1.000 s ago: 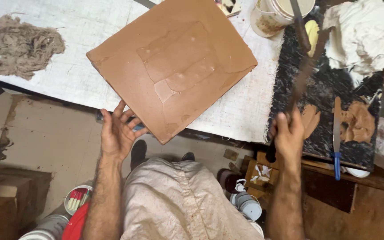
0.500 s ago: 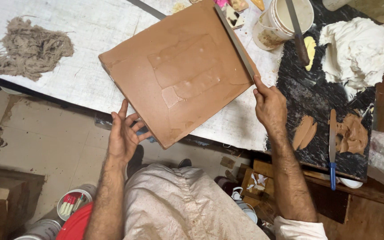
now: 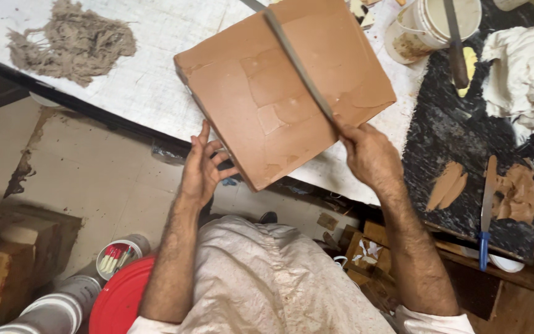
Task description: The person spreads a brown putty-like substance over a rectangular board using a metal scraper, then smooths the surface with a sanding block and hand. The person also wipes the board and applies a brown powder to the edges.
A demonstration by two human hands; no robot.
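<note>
A square brown clay slab (image 3: 279,86) with raised patches lies on the white table (image 3: 149,74), one corner hanging over the near edge. My left hand (image 3: 202,170) presses against the slab's near left edge with fingers spread. My right hand (image 3: 369,154) grips the end of a long flat metal strip (image 3: 298,65), which lies diagonally across the slab's top face.
A tangle of grey fibre (image 3: 72,40) lies far left on the table. A white bucket (image 3: 443,21) with a tool stands at the back right. A dark board (image 3: 477,154) holds clay smears, a blue-handled knife (image 3: 484,210) and white cloth (image 3: 526,74). Buckets (image 3: 118,297) stand on the floor.
My right hand came up from the dark board with the metal strip and laid it across the slab. The strip has slid from the slab's right edge toward its middle.
</note>
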